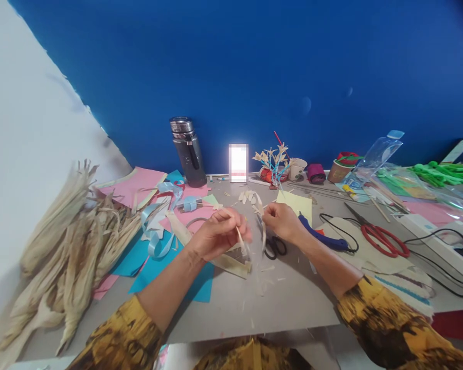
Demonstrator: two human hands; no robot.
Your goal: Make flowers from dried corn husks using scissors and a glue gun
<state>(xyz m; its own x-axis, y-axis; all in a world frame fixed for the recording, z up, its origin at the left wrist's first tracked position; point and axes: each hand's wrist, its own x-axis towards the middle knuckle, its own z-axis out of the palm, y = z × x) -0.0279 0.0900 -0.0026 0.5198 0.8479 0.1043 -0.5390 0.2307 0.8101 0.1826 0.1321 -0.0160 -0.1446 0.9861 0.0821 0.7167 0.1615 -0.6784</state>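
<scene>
My left hand (218, 236) is closed over the middle of the table, a narrow pale strip of corn husk (241, 240) hanging from its fingers. Its far fingers are slightly blurred. To the right, my right hand (282, 220) pinches another thin husk strip (264, 234) that droops toward the table. Black-handled scissors (275, 247) lie just below that hand. A wider piece of husk (231, 266) rests under my left hand. Small pale petal-like husk pieces (247, 196) lie beyond both hands, and husk scraps are scattered on the grey table (262, 313).
Dried corn husks (77, 257) pile up at left beside blue paper (170, 280) and light-blue ribbon (158, 249). A dark flask (189, 156), a lit screen (238, 163) and husk flowers (273, 159) stand behind. Right lie a blue glue gun (324, 236), red-handled scissors (384, 240) and a power strip (440, 246).
</scene>
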